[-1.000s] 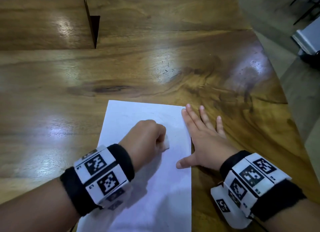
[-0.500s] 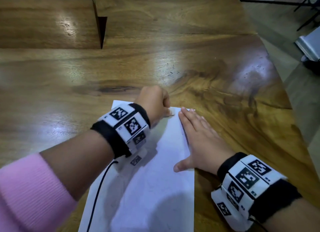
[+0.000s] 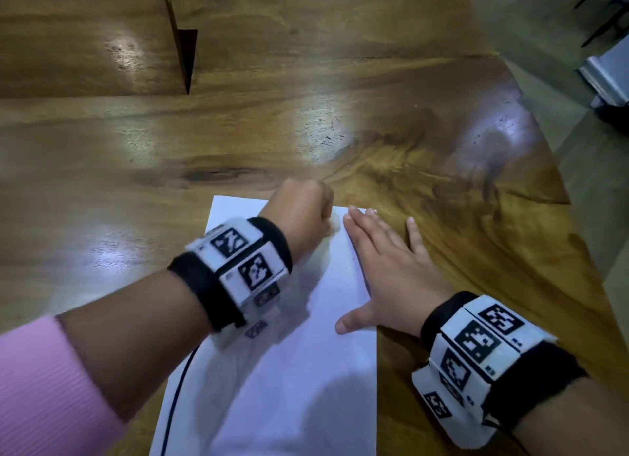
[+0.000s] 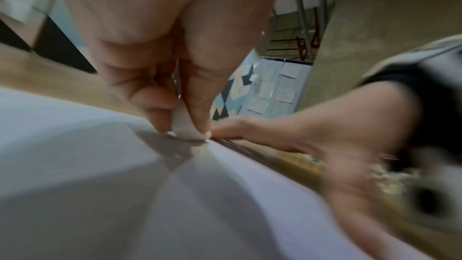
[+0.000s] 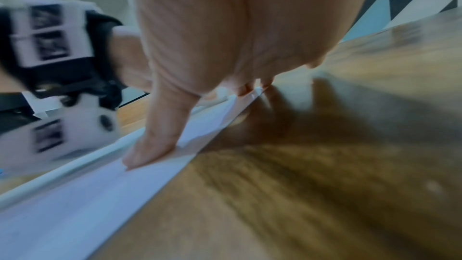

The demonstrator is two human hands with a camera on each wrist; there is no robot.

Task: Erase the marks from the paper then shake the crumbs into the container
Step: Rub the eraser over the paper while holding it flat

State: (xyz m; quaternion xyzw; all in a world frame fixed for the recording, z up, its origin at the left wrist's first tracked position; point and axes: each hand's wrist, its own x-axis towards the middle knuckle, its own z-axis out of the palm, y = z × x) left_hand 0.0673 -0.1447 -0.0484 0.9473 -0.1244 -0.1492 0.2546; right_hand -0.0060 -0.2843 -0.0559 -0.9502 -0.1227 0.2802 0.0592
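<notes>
Left hand point(image 3: 299, 213): pinching a small white eraser point(image 4: 186, 128), rubbing the far edge.
Right hand point(image 3: 391, 271): flat, fingers straight, pinning the right edge.
Paper point(image 3: 296, 387): likely light and floppy; lift by opposite edges.

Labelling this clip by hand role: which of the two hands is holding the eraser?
The left hand: its fingers are curled, pinching the white eraser against the paper near its far edge. The right hand only lies flat along the sheet's right edge.

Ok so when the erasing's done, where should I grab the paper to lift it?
Probably the paper's left long edge, coming from the left: it lies flat and bare there, while the right hand pins the right edge and the left hand pinches the eraser near the far edge.
</notes>
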